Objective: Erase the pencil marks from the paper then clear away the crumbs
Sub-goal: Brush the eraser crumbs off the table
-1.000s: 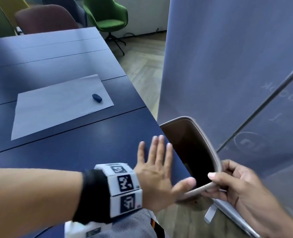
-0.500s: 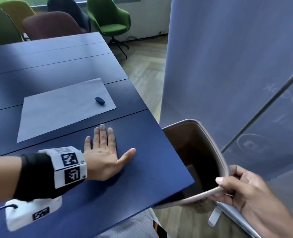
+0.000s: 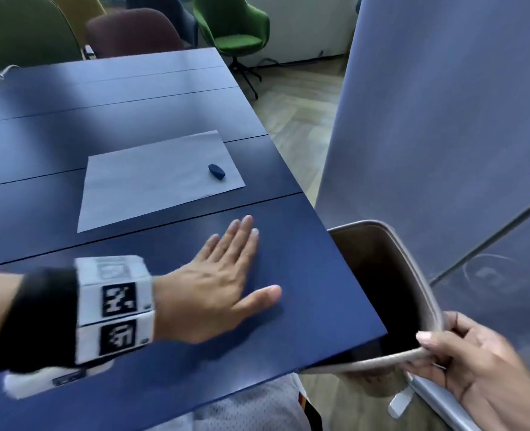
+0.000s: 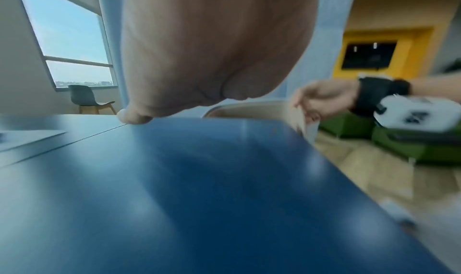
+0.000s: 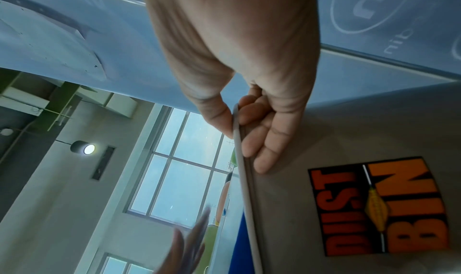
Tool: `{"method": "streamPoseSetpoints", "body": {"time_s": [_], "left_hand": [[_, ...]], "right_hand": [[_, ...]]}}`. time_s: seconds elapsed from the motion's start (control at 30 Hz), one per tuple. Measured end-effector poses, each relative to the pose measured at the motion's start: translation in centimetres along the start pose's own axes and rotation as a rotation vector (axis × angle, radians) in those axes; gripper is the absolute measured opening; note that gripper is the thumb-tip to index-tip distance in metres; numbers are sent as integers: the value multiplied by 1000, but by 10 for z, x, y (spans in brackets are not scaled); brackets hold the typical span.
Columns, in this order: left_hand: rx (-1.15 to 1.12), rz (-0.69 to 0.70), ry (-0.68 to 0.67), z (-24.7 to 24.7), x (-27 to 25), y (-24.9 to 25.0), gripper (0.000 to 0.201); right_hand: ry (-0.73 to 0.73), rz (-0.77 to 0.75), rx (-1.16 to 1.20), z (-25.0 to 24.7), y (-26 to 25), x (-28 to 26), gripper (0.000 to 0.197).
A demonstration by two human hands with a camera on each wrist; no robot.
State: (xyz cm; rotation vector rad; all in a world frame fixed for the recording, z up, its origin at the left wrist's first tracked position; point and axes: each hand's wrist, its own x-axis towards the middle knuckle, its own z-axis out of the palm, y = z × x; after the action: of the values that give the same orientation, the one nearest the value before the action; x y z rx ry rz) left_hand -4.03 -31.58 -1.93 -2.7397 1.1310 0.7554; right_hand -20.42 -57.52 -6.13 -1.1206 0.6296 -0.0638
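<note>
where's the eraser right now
In the head view the dark eraser lies on the sheet of paper, near its right edge, beyond the left hand on the table.

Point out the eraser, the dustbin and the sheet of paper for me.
Small dark blue oval eraser (image 3: 216,171): head view, its top face.
Beige plastic dustbin (image 3: 425,276): head view, far rim.
White sheet of paper (image 3: 152,185): head view, bare middle.

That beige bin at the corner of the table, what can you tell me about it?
The dustbin is a beige, smooth, plastic-looking container with a rounded rectangular rim and a dark inside. An orange and black DUST BIN sticker sits on its outer wall. It is tilted, its mouth tucked partly under the blue table's corner. The right hand pinches its rim, thumb inside, fingers outside.
</note>
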Motion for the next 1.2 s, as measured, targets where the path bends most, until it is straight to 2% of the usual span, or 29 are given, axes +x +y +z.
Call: {"method": "streamPoseSetpoints", "body": {"time_s": [0.07, 0.13, 0.2, 0.3, 0.4, 0.47, 0.53, 0.57, 0.6, 0.67, 0.7, 0.73, 0.8, 0.9, 1.0, 1.1, 1.2], "left_hand": [[180, 33, 96, 34, -45, -33, 100], [259, 47, 117, 63, -71, -44, 98], [223, 55, 135, 76, -64, -35, 95], [139, 139, 131, 50, -14, 22, 101], [-108, 113, 125, 30, 47, 88, 113], [-292, 168, 89, 18, 74, 127, 130], [-519, 229, -2, -2, 84, 145, 151], [-636, 239, -58, -17, 85, 147, 154], [-692, 241, -102, -34, 82, 144, 146], [-604, 195, -105, -63, 73, 124, 105], [-476, 146, -75, -72, 69, 105, 92], [-320, 86, -62, -78, 66, 86, 87], [-62, -64, -85, -79, 56, 47, 91], [94, -241, -199, -61, 40, 6, 106], [110, -293, -295, -41, 27, -15, 117], [138, -289, -324, -25, 26, -19, 122], [148, -323, -368, -24, 28, -20, 113]], "right_hand": [[0, 11, 6, 0, 2, 0, 19], [-7, 20, 1, 1, 3, 0, 19], [-6, 27, 5, 3, 3, -1, 19], [9, 33, -2, 6, 4, -3, 22], [14, 52, -14, 6, 3, -4, 20], [6, 88, -23, 5, 3, -2, 19], [-25, 137, -16, 3, 3, 1, 25], [-39, 162, -12, 1, 2, 4, 28], [-47, 188, -15, -2, 3, 7, 28], [-40, 238, -58, -14, 9, 18, 25], [-18, 266, -98, -21, 15, 25, 25], [11, 291, -143, -28, 23, 33, 25], [72, 328, -242, -39, 43, 52, 25], [149, 369, -373, -52, 78, 86, 32], [222, 431, -467, -65, 114, 116, 29], [285, 488, -523, -85, 149, 144, 28], [340, 547, -567, -110, 178, 166, 25]]}}
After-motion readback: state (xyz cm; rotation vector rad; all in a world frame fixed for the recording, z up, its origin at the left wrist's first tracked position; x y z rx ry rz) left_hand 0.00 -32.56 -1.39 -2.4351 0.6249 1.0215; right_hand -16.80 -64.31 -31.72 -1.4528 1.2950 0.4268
